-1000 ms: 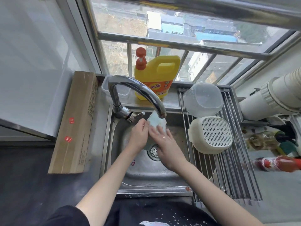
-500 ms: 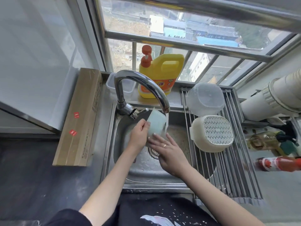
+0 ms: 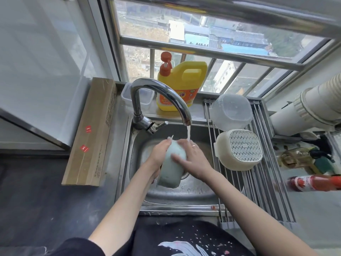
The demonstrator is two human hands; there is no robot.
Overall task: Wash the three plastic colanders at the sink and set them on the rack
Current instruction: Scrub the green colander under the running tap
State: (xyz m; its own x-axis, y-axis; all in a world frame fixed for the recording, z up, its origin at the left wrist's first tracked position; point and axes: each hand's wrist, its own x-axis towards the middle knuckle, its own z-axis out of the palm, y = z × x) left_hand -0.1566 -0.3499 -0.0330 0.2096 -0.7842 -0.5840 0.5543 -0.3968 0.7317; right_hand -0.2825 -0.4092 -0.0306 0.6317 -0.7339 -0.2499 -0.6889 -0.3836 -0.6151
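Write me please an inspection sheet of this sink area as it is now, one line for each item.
Surface: steel sink, tap running.
Job's things: pale green colander in both hands over the sink; clear colander and cream colander upside down on the rack.
Clutter: yellow detergent jug, cardboard box, bottles at right.
Grips: left hand and right hand hold the green colander.
Cables: nothing seen.
Surroundings: window, white duct.
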